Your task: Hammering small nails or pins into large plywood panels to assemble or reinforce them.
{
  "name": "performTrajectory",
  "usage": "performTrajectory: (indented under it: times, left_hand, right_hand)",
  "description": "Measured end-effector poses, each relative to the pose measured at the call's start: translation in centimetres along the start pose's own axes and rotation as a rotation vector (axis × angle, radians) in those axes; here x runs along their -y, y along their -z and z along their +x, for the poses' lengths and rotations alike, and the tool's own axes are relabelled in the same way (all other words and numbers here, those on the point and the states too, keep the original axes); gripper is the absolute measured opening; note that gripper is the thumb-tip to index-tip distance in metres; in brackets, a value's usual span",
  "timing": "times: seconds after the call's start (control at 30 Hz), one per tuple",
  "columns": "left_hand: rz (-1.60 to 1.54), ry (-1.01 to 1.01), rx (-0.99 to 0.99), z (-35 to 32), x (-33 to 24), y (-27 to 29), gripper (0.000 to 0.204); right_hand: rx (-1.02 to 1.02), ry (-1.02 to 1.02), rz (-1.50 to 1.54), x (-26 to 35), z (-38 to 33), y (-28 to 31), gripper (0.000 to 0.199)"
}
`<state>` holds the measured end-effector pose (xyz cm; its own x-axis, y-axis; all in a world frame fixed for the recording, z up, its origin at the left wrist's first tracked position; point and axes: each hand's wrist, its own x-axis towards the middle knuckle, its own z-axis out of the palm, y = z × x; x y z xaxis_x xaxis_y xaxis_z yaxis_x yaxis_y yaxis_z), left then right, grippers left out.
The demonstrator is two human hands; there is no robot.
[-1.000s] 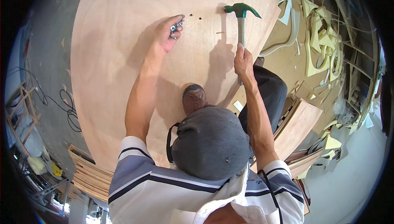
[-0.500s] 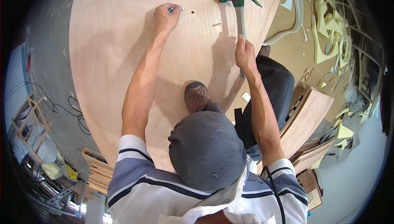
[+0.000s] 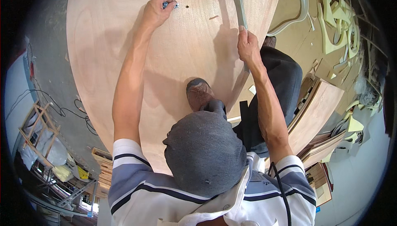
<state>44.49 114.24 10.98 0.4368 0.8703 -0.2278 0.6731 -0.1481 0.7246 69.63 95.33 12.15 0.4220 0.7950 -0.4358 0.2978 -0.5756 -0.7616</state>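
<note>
My left hand is closed on small shiny bluish metal fasteners, just above or on a large pale plywood sheet. One silvery end shows at the fingertips, pointing toward a small dark hole just to its right. The exact kind of fastener is too small to tell. In my right hand is a claw hammer, gripped round its grey handle. Its green head is held over the sheet's far right part, claw to the right, apart from the wood.
A brown shoe of mine rests on the sheet. Stacked curved wood panels lie to the right, with yellow foam offcuts farther off. A black cable and a wooden frame are on the left.
The whole view has shifted slightly, so the sheet and hole appear farther up and left. The hammer head has moved a little farther away. Both hands keep their grips.
</note>
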Motion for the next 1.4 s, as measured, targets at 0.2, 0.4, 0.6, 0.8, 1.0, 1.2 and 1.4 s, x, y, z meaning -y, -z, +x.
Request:
performTrajectory:
  times: [0.2, 0.4, 0.6, 0.8, 1.0, 1.2, 1.4]
  left_hand:
    - [0.039, -0.089, 0.125, 1.6, 1.2, 0.6, 0.016]
    - [-0.080, -0.139, 0.152, 1.6, 1.5, 1.0, 0.018]
    - [-0.150, -0.046, 0.116, 1.3, 1.1, 0.6, 0.017]
    - [-0.103, -0.101, 0.139, 1.4, 1.7, 0.8, 0.017]
    - [0.026, -0.120, 0.222, 2.3, 1.3, 1.3, 0.019]
    - [0.127, -0.071, 0.302, 3.3, -0.5, 1.6, 0.023]
    - [0.070, -0.085, 0.212, 3.0, 1.4, 1.7, 0.025]
  right_hand:
    - [0.040, -0.143, 0.075, -0.1, 0.0, 0.2, 0.051]
    - [0.034, -0.199, 0.132, 0.4, -0.3, -0.1, 0.050]
    - [0.018, -0.182, 0.140, 0.7, -0.4, -0.3, 0.049]
    - [0.025, -0.183, 0.145, 0.0, -0.1, -0.5, 0.049]
    - [0.005, -0.088, 0.116, -0.3, -0.1, -0.4, 0.049]
    - [0.052, -0.227, 0.146, 0.6, 0.1, 0.8, 0.052]
    - [0.064, -0.182, 0.064, 2.1, -0.1, 0.4, 0.049]
